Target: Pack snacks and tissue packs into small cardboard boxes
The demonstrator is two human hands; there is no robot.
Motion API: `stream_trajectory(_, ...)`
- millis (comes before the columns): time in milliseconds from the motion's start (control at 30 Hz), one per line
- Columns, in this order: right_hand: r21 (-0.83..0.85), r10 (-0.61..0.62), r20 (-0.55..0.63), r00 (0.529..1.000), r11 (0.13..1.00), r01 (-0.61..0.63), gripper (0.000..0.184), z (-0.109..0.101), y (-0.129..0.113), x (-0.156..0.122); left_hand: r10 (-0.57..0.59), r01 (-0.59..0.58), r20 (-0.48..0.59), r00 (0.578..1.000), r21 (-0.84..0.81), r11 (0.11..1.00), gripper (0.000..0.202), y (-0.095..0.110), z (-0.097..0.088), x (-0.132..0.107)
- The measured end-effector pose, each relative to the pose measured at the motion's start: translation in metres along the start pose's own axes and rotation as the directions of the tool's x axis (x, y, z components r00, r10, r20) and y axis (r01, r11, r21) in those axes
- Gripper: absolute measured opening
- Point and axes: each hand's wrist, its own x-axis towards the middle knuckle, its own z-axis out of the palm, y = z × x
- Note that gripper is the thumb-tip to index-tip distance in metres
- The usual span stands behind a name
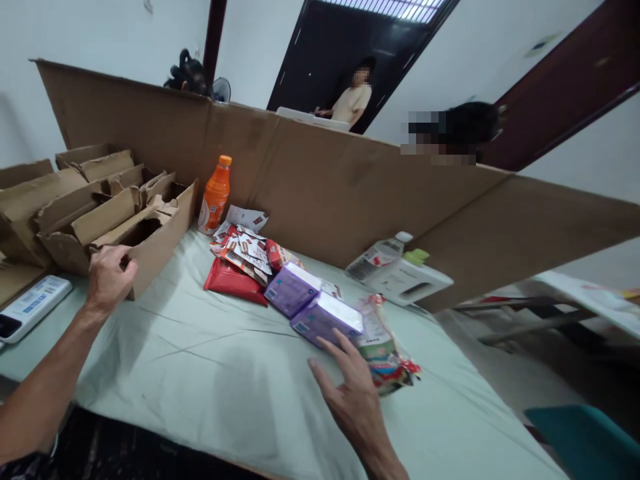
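My left hand (109,279) is at the near corner of a cardboard box with dividers (163,250), its fingers curled over the edge. Spread fingers on my right hand (350,383) hold nothing; the fingertips are close to a purple and white pack (327,320), and I cannot tell whether they touch it. A second purple pack (293,290) sits against the first. Partly hidden behind my right hand is a colourful plastic food bag (383,350). Left of the packs lie a red packet (235,281) and several small white and brown sachets (247,250).
An orange drink bottle (215,197) stands beside the box. A clear bottle (380,259) and a white jug with a green cap (417,280) lie near the tall cardboard screen (325,173). At left is a white power bank (35,307). People are beyond the screen.
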Motion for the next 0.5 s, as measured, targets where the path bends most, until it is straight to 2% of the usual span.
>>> stream_trajectory(133, 0.128, -0.022, 0.001, 1.0, 0.992, 0.022, 0.032, -0.015, -0.04, 0.014, 0.071, -0.058, 0.132, 0.989, -0.098, 0.993, 0.025, 0.001, -0.045, -0.026)
stream_trajectory(200, 0.213, -0.053, -0.021, 0.998, 0.975, 0.056, 0.027, -0.03, -0.062, 0.023, 0.161, -0.102, 0.255, 0.953, -0.229, 0.968, 0.024, 0.004, -0.069, -0.042)
stream_trajectory(267, 0.309, -0.079, -0.036, 0.996, 0.947, 0.086, 0.023, -0.047, -0.082, 0.029, 0.264, -0.114, 0.35, 0.899, -0.394, 0.912, 0.02, 0.013, -0.084, -0.056)
stream_trajectory(333, 0.415, -0.073, -0.014, 0.997, 0.907, 0.073, 0.023, -0.065, -0.099, 0.034, 0.356, -0.112, 0.391, 0.849, -0.526, 0.843, 0.014, 0.025, -0.089, -0.068)
stream_trajectory(400, 0.52, -0.065, 0.046, 0.997, 0.853, 0.032, 0.023, -0.081, -0.111, 0.039, 0.442, -0.126, 0.412, 0.797, -0.602, 0.788, 0.015, 0.041, -0.085, -0.078)
stream_trajectory(467, 0.598, -0.109, 0.185, 0.977, 0.801, -0.024, 0.022, -0.094, -0.118, 0.047, 0.52, -0.145, 0.426, 0.741, -0.655, 0.742, 0.017, 0.054, -0.076, -0.083)
stream_trajectory(500, 0.619, -0.154, 0.279, 0.948, 0.783, -0.055, 0.021, -0.099, -0.12, 0.052, 0.546, -0.15, 0.43, 0.719, -0.671, 0.726, 0.017, 0.059, -0.071, -0.084)
